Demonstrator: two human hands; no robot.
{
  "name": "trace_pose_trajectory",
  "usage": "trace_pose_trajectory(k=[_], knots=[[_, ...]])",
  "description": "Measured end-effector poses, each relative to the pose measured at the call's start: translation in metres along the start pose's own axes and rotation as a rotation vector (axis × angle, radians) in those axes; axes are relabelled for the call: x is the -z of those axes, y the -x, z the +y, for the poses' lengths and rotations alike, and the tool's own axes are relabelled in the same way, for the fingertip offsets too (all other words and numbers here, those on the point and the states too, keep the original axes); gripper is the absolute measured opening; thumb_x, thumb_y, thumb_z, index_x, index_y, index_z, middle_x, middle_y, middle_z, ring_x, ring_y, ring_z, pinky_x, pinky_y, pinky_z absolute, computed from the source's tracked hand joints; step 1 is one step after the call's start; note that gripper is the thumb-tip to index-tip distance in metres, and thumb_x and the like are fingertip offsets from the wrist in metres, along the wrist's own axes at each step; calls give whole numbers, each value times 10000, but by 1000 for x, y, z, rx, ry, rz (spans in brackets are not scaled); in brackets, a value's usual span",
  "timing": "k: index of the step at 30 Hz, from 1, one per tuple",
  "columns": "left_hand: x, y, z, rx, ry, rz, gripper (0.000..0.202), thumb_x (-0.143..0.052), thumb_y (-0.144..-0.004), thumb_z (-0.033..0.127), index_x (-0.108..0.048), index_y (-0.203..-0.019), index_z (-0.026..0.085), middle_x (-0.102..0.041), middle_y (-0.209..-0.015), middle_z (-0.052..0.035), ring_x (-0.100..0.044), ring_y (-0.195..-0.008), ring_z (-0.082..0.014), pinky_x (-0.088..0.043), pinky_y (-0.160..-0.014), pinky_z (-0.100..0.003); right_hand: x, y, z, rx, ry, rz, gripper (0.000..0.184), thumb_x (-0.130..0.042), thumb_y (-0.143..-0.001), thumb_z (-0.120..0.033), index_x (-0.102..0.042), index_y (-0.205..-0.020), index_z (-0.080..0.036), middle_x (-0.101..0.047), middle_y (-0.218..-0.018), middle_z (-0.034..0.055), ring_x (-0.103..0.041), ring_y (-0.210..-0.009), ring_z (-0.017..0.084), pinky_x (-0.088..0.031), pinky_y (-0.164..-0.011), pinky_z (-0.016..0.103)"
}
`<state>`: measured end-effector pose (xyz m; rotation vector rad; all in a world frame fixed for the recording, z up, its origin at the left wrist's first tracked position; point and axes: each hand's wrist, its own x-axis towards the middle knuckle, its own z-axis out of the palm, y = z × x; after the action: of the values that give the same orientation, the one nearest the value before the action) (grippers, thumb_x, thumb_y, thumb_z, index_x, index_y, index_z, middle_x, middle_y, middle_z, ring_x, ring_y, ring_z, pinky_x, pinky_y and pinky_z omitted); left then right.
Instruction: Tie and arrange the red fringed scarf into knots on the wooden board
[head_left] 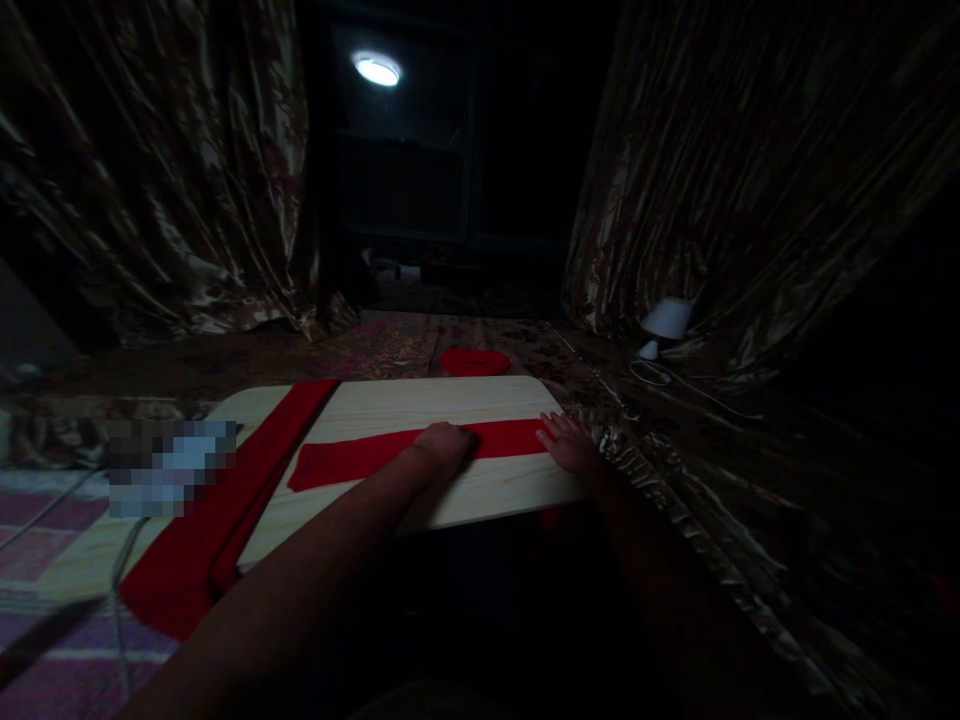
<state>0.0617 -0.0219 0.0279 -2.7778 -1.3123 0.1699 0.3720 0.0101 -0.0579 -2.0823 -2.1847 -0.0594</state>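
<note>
A long red cloth strip lies across a pale wood-grain board. My left hand rests on the middle of the strip with its fingers curled in; whatever they may hold is hidden beneath. At the strip's right end, my right hand lies with fingers spread, touching the cloth and the board's edge. A larger folded red cloth drapes over the left part of the board and hangs past its near edge.
Beyond the board sits a round red piece. A blurred-out object with a cable is at the left, over a plaid cloth. A small white lamp with a cord stands back right. Patterned curtains frame a dark window.
</note>
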Motion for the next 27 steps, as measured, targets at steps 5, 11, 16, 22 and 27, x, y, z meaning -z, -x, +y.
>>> trace_pose_trajectory(k=[5,11,16,22,27], knots=[[-3,1,1,20,-17,5,304,-509,-906,256,-651,-1171,211,-730,-1063,-163,-712,-933,-319,-549,-777,-407,-3,-2,2,9,31,18,629,-272,-1022,-554,-315,-1576,-261,-336,-1616,83,-283,-1495,273,-226,-1192,542],[-8,-1,0,26,-46,25,310,-488,-910,272,-649,-1160,185,-732,-1044,-172,-709,-930,-335,-555,-773,-432,-1,-1,2,5,24,6,627,-266,-1024,-553,-313,-1577,-261,-327,-1621,83,-269,-1501,272,-225,-1193,536],[-5,0,-1,39,-22,17,323,-492,-907,275,-651,-1178,201,-733,-1055,-167,-706,-937,-333,-546,-782,-424,1,0,1,-17,9,-11,632,-249,-1025,-566,-299,-1581,-270,-303,-1632,69,-249,-1508,270,-205,-1199,542],[-2,6,-6,59,52,42,339,-518,-902,332,-668,-1192,239,-734,-1065,-152,-703,-943,-304,-528,-812,-405,12,8,-17,67,-57,129,650,-422,-978,-592,-410,-1529,-249,-307,-1627,99,-259,-1504,273,-155,-1204,574],[-7,4,-14,128,112,35,406,-580,-857,375,-658,-1246,293,-733,-1111,-119,-691,-995,-274,-511,-868,-374,22,18,-70,454,-218,209,516,-665,-871,-514,-675,-1280,-199,-614,-1384,113,-532,-1292,233,-389,-1111,379]])
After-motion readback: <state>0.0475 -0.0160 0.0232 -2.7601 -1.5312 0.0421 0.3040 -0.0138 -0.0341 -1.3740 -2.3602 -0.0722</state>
